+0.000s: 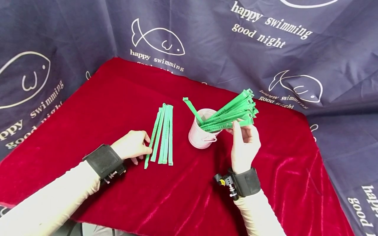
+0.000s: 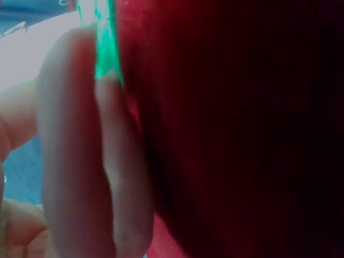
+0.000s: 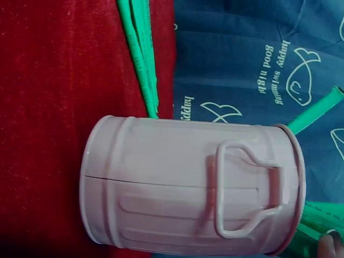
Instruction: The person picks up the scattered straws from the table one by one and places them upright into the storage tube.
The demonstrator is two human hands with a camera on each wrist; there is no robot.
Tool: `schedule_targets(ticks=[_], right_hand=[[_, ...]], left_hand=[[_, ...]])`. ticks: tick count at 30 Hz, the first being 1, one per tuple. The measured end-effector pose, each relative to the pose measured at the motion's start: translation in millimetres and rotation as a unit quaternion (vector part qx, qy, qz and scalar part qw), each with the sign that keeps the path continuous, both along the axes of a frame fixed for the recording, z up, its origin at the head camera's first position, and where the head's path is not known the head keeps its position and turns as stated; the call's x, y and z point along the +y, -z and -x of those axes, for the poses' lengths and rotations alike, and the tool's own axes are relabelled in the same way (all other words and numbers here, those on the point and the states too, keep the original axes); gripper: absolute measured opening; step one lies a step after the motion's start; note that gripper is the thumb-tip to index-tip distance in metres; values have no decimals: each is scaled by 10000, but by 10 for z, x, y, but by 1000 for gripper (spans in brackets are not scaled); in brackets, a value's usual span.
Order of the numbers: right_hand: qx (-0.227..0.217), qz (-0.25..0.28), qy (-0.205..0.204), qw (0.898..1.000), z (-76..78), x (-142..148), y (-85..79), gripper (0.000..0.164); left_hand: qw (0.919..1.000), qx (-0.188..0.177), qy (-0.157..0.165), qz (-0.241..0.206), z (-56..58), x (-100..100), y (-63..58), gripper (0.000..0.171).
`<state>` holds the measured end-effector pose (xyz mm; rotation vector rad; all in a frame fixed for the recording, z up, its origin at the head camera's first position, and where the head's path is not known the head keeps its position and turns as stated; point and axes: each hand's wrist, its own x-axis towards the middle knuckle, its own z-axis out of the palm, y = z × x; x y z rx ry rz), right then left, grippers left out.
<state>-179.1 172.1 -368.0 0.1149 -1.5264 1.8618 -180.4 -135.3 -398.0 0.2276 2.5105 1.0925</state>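
Several slim green stick packets (image 1: 166, 134) lie side by side on red cloth. At their left edge my left hand (image 1: 134, 144) pinches the outermost packet (image 1: 151, 144) between thumb and fingers; the left wrist view shows a green packet (image 2: 107, 48) at the fingertips. A pale pink metal pail (image 1: 198, 136) stands upright to the right, holding a thick bunch of green packets (image 1: 233, 109) that leans right and one packet (image 1: 192, 109) tilted left. My right hand (image 1: 245, 144) grips the lowest packet of the leaning bunch, thumb on top, beside the pail's rim.
The red velvet cloth (image 1: 183, 196) covers the table. A dark blue curtain (image 1: 212, 55) printed with fish and lettering hangs behind and at both sides. The pail's wire handle (image 3: 220, 188) sticks out on its near side.
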Motion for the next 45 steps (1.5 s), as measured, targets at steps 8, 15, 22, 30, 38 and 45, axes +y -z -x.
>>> schedule_targets(ticks=[8,15,22,30,38,45], right_hand=[[-144,-297,-123,9994,12,-16,55,7],[-166,0,-214,9996,5,-24,62,20],[374,671,95,9970,-48,-80,13,34],[1049,646,289,9920,-178,-151,-107,21],[1231,409,-332,9910,-362,-318,-201,14],[1512,-691,-1407,9760,-487,-436,-212,36]], left_hand=[[9982,207,91,555,10,8,6,14],[9986,288,80,433,14,-4,3,13],[9979,582,-56,-263,-20,-38,-11,16],[9697,2441,-2,91,-58,42,0,11],[9423,3337,165,-205,-131,178,-66,16],[8780,4730,732,43,-199,286,-69,24]])
